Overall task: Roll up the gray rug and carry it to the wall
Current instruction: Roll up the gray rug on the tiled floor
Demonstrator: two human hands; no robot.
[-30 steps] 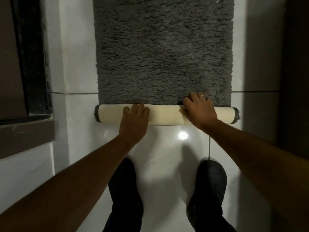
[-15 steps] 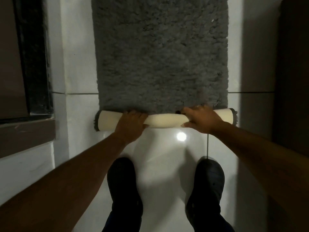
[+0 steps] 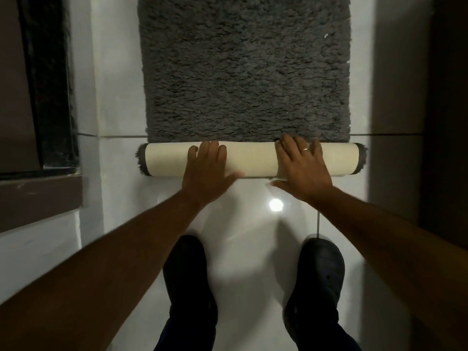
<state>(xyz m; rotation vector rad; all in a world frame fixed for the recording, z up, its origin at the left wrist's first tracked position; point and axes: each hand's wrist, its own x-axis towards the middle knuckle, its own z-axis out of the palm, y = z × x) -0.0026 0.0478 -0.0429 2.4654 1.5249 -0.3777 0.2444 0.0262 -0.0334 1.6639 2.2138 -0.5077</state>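
I observe a white tiled floor [image 3: 121, 117], glossy, with a bright light reflection just nearer than the hands. On it lies the gray rug [image 3: 245, 72], shaggy pile up, its far portion flat and running out of the top of the view. Its near end is wound into a roll [image 3: 253, 159] lying crosswise just nearer than a grout line, cream backing outward, gray pile showing at both ends.

A dark framed structure [image 3: 48, 97] stands along the left edge; the right edge is in deep shadow and I cannot tell what is there.

Both forearms reach forward from the bottom corners. Two dark shoes [image 3: 188, 277] stand on the tile near the roll, feet apart.

The left hand [image 3: 206, 171] rests palm down on the roll left of centre, fingers extended and flat, thumb spread, gripping nothing. The right hand [image 3: 302, 168] rests likewise right of centre, fingers flat over the top of the roll, a ring [image 3: 306, 148] on one finger. The hands are apart, bare backing between them.
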